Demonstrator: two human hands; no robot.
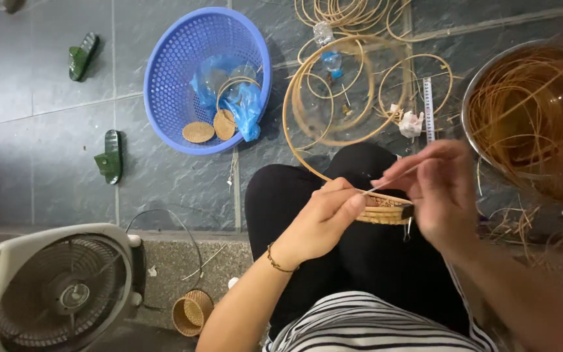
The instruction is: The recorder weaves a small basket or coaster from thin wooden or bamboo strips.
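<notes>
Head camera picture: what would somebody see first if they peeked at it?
Probably the two hands in the middle: the left hand steadies a small woven basket piece while the right hand pinches a thin cane strip. Next, the bright blue basket at top, and the metal bowl of cane at right.

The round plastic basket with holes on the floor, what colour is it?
Blue. The round plastic basket shows best in the head view, the only one.

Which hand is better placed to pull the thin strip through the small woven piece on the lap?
The right hand, probably. Its fingers already pinch the thin strip and are raised above the woven piece. The left hand rests against the piece's rim, so it seems better placed to steady it.
</notes>
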